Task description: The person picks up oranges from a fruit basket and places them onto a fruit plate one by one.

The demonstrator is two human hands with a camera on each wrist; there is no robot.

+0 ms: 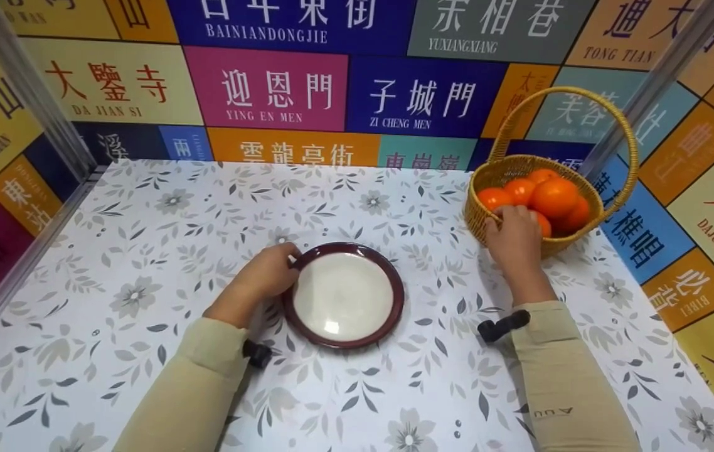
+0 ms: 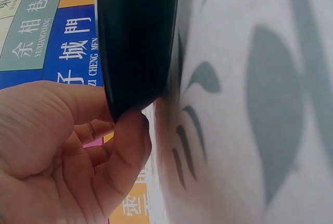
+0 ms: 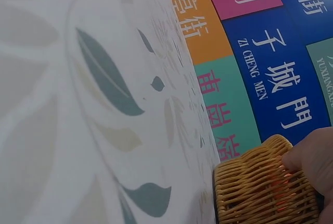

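Observation:
A round plate (image 1: 343, 295) with a white centre and a dark red-brown rim lies in the middle of the patterned tablecloth. My left hand (image 1: 269, 273) pinches its left edge; from the left wrist, the plate's dark underside (image 2: 138, 36) shows between thumb and fingers. To the right stands a wicker basket (image 1: 476, 216) with a tall arched handle, holding several oranges (image 1: 554, 198). My right hand (image 1: 515, 242) grips the basket's near rim, fingers over the inside. In the right wrist view its thumb (image 3: 296, 159) presses the woven outer wall.
The white tablecloth (image 1: 162, 263) has grey leaves and flowers. Colourful panels (image 1: 269, 88) with place names wall in the back and both sides, joined by metal posts (image 1: 59, 94). The basket stands close to the back right corner.

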